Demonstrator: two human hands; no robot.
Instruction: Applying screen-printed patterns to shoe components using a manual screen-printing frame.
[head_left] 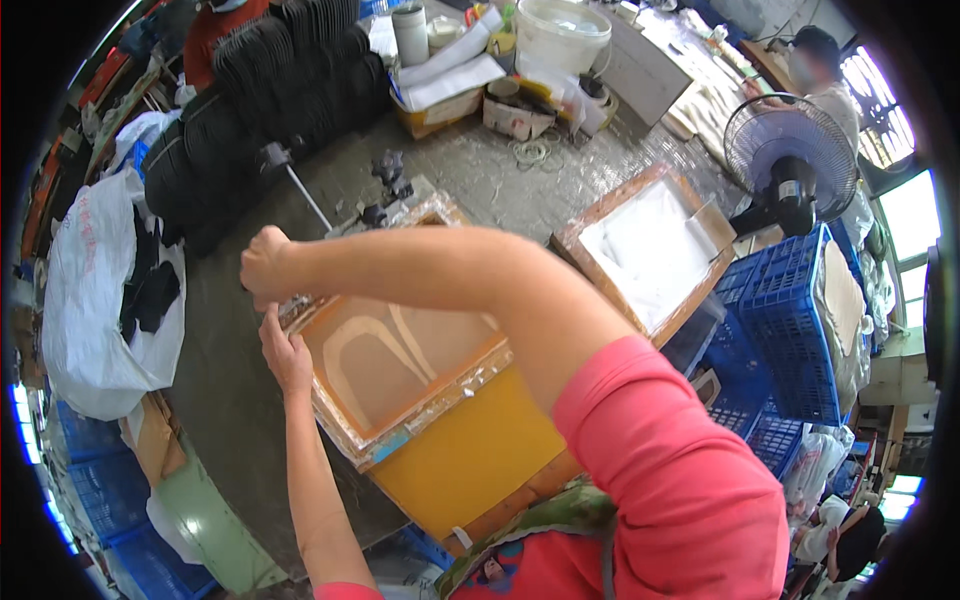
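Observation:
A wooden screen-printing frame (355,437) with tan mesh and pale curved shapes lies tilted across the table in front of me. My left hand (287,358) is at its left edge, with the thumb by the rim and the fingers curled along the side. Crossing over the screen, my right arm reaches far left. My right hand (265,266) is closed in a fist just above the left one, near the frame's upper left corner; what it grips is hidden. A yellow board (470,450) lies at the near side, partly under the frame. Black clamp knobs (392,175) stand behind the frame.
Right of the screen lies a second wooden frame (597,225) with white material. Black stacked pieces (250,110) stand back left, near a white sack (85,290). A white bucket (562,40) is at the back. A fan (790,160) and blue crates (790,320) occupy the right.

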